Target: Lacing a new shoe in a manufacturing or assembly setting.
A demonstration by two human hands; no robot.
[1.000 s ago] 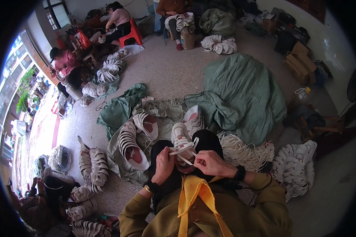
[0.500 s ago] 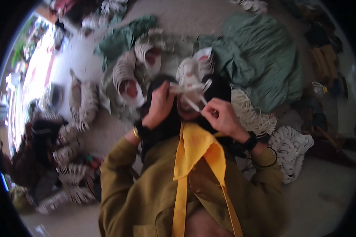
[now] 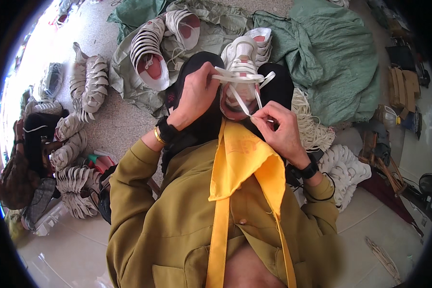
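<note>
A white and pink sneaker (image 3: 244,49) rests between my knees, its opening turned toward me. White flat laces (image 3: 239,101) cross over its tongue, with a loose loop standing out on the right. My left hand (image 3: 198,93) is closed on a lace at the shoe's left side, its fingertips partly hidden. On the right, lower down, my right hand (image 3: 279,128) pinches a lace end between thumb and fingers, and the lace runs taut up to the shoe. A yellow apron (image 3: 235,161) hangs just below the shoe.
Nested shoe uppers (image 3: 146,43) lie on a grey-green sheet ahead left. A green sack (image 3: 333,62) spreads ahead right, beside a pile of white laces (image 3: 309,117). More stacked shoes (image 3: 343,173) stand by my right elbow. A seated person (image 3: 24,168) is at the far left.
The view has shifted, so my hands and the shoe appear higher in it. Both hands keep hold of the laces. The loop at the shoe's right side stands out farther.
</note>
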